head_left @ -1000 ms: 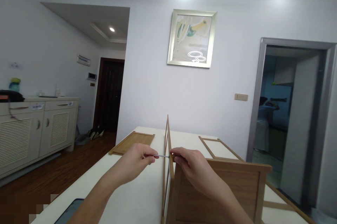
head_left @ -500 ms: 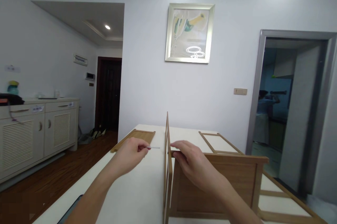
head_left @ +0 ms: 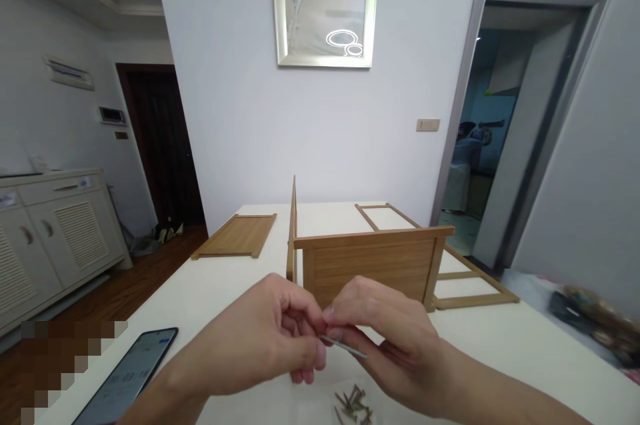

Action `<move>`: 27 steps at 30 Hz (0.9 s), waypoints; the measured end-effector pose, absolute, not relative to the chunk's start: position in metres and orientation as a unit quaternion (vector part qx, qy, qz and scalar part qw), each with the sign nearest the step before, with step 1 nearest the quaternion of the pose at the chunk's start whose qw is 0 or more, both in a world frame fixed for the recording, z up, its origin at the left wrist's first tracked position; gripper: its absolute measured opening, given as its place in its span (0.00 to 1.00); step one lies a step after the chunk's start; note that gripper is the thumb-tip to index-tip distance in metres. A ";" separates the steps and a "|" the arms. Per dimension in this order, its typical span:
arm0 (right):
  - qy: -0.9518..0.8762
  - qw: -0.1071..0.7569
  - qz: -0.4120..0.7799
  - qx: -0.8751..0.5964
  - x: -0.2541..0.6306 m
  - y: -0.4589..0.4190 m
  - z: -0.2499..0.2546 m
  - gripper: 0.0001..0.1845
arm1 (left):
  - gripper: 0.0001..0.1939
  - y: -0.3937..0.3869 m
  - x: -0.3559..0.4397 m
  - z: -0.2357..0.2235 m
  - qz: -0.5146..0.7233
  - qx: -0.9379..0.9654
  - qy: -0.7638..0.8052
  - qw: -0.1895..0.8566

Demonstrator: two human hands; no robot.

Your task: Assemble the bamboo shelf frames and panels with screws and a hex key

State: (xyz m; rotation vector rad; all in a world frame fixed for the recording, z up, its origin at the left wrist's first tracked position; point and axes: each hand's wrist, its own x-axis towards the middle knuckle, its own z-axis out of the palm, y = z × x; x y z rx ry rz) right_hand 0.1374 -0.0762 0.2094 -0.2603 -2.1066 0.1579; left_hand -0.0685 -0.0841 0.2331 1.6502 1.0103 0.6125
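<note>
My left hand point(head_left: 273, 338) is closed, thumb and fingers pinching a thin metal rod point(head_left: 350, 348) that points right across the front of my other hand. My right hand point(head_left: 395, 338) is closed too, its thumb and forefinger tips meeting the left fingertips; what sits in that pinch is hidden. Below them, several screws point(head_left: 355, 404) lie in a small pile on the white table point(head_left: 235, 405). Just beyond the hands stands an upright brown wooden panel point(head_left: 370, 262), meeting a narrow upright frame point(head_left: 292, 232) at its left end.
A flat wooden panel point(head_left: 237, 235) lies at the back left, and a phone point(head_left: 130, 372) near the left edge. Open wooden frames point(head_left: 473, 302) lie to the right, behind the standing panel. Past the doorway point(head_left: 465, 165) a person is partly visible.
Both hands have left the joint of the upright panel and frame and come together nearer me, the rod still in the left. My view has tipped down, bringing the screws into sight.
</note>
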 end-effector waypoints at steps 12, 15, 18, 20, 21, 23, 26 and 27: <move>-0.870 0.472 0.025 -0.138 0.176 -0.069 0.168 0.15 | 0.10 -0.074 -0.047 0.202 0.270 0.638 0.414 0.591; -0.856 0.466 0.041 -0.219 0.190 -0.054 0.140 0.09 | 0.10 -0.081 -0.075 0.199 0.202 0.657 0.453 0.568; -0.863 0.398 0.071 -0.303 0.204 -0.038 0.106 0.09 | 0.11 -0.081 -0.100 0.188 0.190 0.673 0.517 0.493; -0.858 0.357 0.091 -0.358 0.211 -0.030 0.085 0.11 | 0.11 -0.074 -0.103 0.171 0.240 0.694 0.555 0.391; -0.855 0.337 0.101 -0.381 0.213 -0.026 0.076 0.11 | 0.12 -0.070 -0.100 0.160 0.264 0.701 0.560 0.354; -0.849 0.303 0.122 -0.415 0.214 -0.022 0.063 0.12 | 0.18 -0.061 -0.086 0.134 0.318 0.685 0.584 0.297; -0.848 0.273 0.143 -0.430 0.213 -0.022 0.057 0.12 | 0.14 -0.049 -0.064 0.101 0.392 0.645 0.585 0.297; -0.851 0.268 0.144 -0.429 0.213 -0.022 0.057 0.12 | 0.15 -0.047 -0.058 0.093 0.422 0.629 0.570 0.319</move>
